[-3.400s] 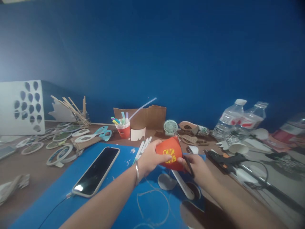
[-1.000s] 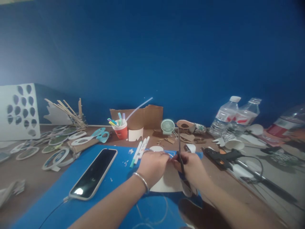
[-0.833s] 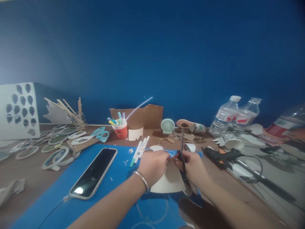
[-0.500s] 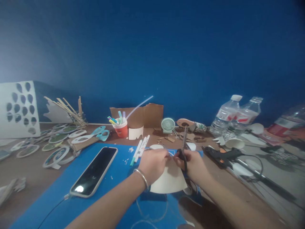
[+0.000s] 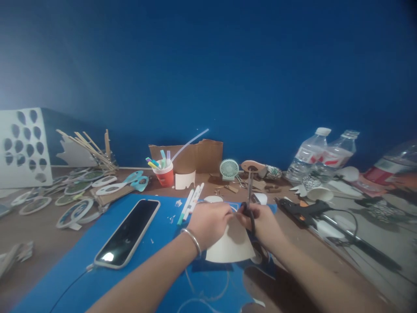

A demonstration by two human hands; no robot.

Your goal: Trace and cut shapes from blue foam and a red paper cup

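Observation:
A cream, fan-shaped piece of paper [image 5: 230,245] hangs over the blue mat, pinched at its top edge by my left hand [image 5: 210,224], which wears a silver bangle. My right hand [image 5: 260,219] is closed around the dark handles of a pair of scissors [image 5: 249,191]. Their blades point up and away from me, just right of the paper. The fingers of my right hand lie close to the paper's upper right edge; whether they also grip it, I cannot tell. White markers [image 5: 192,202] lie just beyond my left hand.
On the blue mat [image 5: 78,271] lies a phone [image 5: 128,234] with a cable. A red cup [image 5: 164,176] of markers, a small green fan [image 5: 229,169] and plastic bottles [image 5: 308,154] stand behind. To the right lies a glue gun [image 5: 308,213]; paper rings [image 5: 74,213] lie left.
Both hands stay nearly in place with the paper and scissors. The scissor blades tilt slightly to the left, and the whole view shifts a little.

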